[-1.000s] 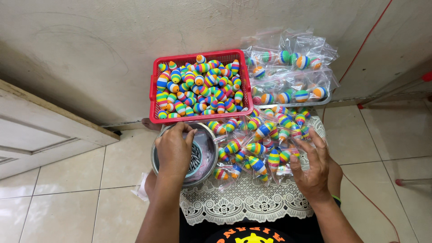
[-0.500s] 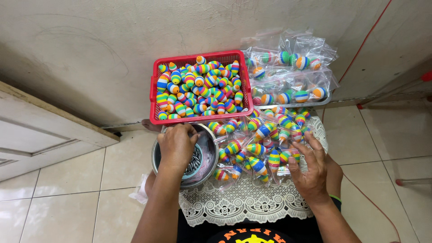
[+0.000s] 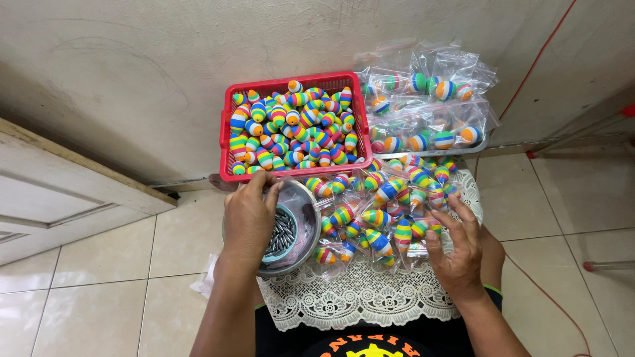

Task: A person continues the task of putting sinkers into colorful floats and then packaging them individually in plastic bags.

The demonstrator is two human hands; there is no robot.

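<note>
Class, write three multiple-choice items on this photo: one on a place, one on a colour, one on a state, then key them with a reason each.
1. Where is the left hand?
A over the metal bowl
B inside the basket
C on the floor tiles

2. What colour is the basket?
A blue
B red
C white

3. How are the striped floats before the right hand kept?
A threaded on string
B sealed in clear bags
C stacked in a jar

Key: A, its fingers dip into the bowl of dark pellets; B, its rim is red; B, glossy plastic wraps them.
</note>
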